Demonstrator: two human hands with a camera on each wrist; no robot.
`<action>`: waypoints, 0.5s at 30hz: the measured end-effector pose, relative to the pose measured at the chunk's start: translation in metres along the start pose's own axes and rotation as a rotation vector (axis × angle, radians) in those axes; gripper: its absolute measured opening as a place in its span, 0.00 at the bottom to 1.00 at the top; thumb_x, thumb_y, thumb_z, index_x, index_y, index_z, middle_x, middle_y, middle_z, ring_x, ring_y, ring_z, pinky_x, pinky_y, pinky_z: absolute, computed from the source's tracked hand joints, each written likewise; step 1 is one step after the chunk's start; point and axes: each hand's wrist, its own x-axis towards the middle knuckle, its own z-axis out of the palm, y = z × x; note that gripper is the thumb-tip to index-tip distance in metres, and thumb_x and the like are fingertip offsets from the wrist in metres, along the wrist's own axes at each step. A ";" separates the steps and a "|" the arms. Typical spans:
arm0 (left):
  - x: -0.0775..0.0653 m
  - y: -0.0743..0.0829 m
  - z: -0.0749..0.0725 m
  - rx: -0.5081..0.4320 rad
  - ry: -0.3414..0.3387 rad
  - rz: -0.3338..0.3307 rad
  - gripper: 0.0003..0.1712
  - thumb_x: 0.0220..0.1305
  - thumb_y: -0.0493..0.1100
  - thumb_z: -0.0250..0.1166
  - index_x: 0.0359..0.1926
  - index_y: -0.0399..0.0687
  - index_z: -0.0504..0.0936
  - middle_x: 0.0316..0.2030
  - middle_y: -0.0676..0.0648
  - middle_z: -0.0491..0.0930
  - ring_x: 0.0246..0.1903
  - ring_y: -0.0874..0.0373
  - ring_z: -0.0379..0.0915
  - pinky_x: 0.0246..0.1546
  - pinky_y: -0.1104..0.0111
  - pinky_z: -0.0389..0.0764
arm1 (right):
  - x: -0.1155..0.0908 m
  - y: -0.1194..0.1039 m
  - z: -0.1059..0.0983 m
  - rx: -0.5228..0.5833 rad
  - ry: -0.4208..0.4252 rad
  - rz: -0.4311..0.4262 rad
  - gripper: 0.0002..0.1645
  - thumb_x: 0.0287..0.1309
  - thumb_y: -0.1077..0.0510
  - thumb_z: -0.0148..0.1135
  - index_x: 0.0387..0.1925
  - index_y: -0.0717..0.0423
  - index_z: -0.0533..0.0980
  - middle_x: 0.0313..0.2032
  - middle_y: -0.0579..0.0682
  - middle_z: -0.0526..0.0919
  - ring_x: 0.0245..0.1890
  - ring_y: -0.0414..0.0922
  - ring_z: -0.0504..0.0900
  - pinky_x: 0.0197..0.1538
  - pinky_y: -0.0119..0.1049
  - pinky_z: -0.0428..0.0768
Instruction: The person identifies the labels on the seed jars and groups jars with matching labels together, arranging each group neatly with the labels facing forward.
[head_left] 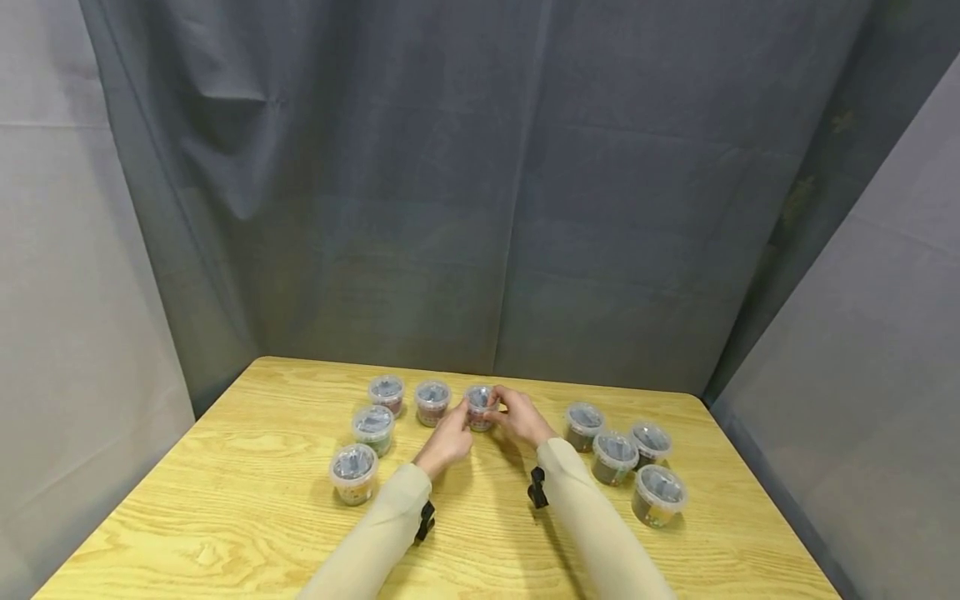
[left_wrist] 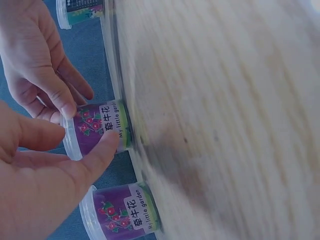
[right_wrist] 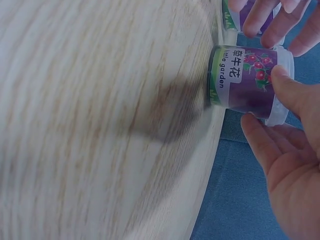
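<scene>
Purple-labelled tub (head_left: 478, 400) upright on the surface (head_left: 255, 467), close to the middle of the far edge. Left hand (head_left: 450, 437) grips it, thumb across the label; right hand (head_left: 522, 418) pinches it at the lid from the right-edge side. Matching tub (head_left: 432, 403) near, along the far edge. Four lidded tubs (head_left: 615, 457) cluster toward the right edge.

Cream sleeves (head_left: 602, 521) (black wrist pieces (head_left: 537, 487))
</scene>
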 end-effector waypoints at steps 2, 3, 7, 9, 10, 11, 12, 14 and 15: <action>0.000 0.000 0.000 -0.004 0.000 0.000 0.37 0.64 0.28 0.45 0.75 0.33 0.49 0.73 0.34 0.56 0.73 0.43 0.52 0.73 0.51 0.59 | 0.000 0.000 0.000 -0.018 0.001 0.009 0.08 0.60 0.62 0.66 0.35 0.60 0.74 0.37 0.54 0.82 0.51 0.51 0.81 0.55 0.52 0.81; 0.000 0.000 0.000 -0.002 0.000 0.002 0.38 0.64 0.27 0.45 0.75 0.33 0.49 0.73 0.34 0.56 0.73 0.43 0.52 0.72 0.50 0.59 | 0.000 0.001 0.000 -0.025 0.001 0.016 0.08 0.60 0.61 0.66 0.35 0.60 0.74 0.37 0.53 0.82 0.49 0.50 0.81 0.53 0.50 0.81; -0.001 0.001 0.000 0.003 -0.005 -0.003 0.38 0.64 0.28 0.45 0.75 0.33 0.49 0.73 0.35 0.55 0.73 0.43 0.52 0.73 0.51 0.59 | -0.001 0.000 0.000 -0.033 0.006 0.038 0.08 0.60 0.60 0.67 0.34 0.58 0.74 0.37 0.52 0.83 0.45 0.48 0.80 0.50 0.47 0.80; -0.002 0.001 0.000 0.003 -0.006 -0.004 0.37 0.65 0.28 0.45 0.75 0.34 0.49 0.74 0.35 0.55 0.73 0.43 0.51 0.73 0.51 0.59 | -0.001 0.000 0.000 -0.027 0.011 0.043 0.08 0.59 0.60 0.67 0.34 0.57 0.75 0.38 0.52 0.83 0.46 0.47 0.81 0.51 0.48 0.79; -0.002 0.001 0.000 0.003 -0.007 -0.008 0.37 0.65 0.29 0.44 0.75 0.34 0.49 0.74 0.35 0.54 0.73 0.43 0.51 0.73 0.51 0.58 | -0.001 0.000 0.000 -0.027 0.013 0.041 0.08 0.59 0.60 0.68 0.34 0.57 0.74 0.38 0.52 0.83 0.46 0.47 0.81 0.51 0.48 0.79; -0.002 0.002 0.000 -0.001 -0.007 -0.008 0.37 0.66 0.29 0.44 0.75 0.34 0.49 0.74 0.35 0.54 0.74 0.43 0.50 0.73 0.51 0.58 | -0.001 0.000 0.000 -0.027 0.015 0.038 0.08 0.59 0.60 0.68 0.34 0.57 0.74 0.38 0.52 0.83 0.46 0.47 0.81 0.51 0.48 0.79; -0.002 0.002 -0.001 -0.004 -0.009 -0.014 0.36 0.66 0.29 0.44 0.75 0.34 0.49 0.74 0.36 0.54 0.74 0.44 0.50 0.73 0.51 0.58 | -0.001 0.000 0.000 -0.027 0.015 0.034 0.08 0.59 0.61 0.68 0.34 0.57 0.74 0.37 0.52 0.83 0.46 0.47 0.81 0.52 0.48 0.79; -0.002 0.002 0.000 -0.004 -0.005 -0.009 0.36 0.67 0.29 0.44 0.75 0.33 0.49 0.74 0.35 0.54 0.74 0.43 0.50 0.73 0.51 0.58 | -0.002 -0.001 0.000 -0.021 0.016 0.031 0.08 0.59 0.61 0.67 0.34 0.57 0.74 0.38 0.52 0.83 0.46 0.47 0.80 0.52 0.49 0.79; -0.002 0.002 0.000 -0.002 -0.005 -0.008 0.36 0.67 0.29 0.44 0.75 0.33 0.49 0.74 0.34 0.54 0.73 0.43 0.50 0.73 0.51 0.58 | -0.002 -0.001 0.000 -0.019 0.015 0.028 0.08 0.59 0.61 0.67 0.35 0.57 0.74 0.38 0.52 0.83 0.44 0.47 0.80 0.51 0.48 0.79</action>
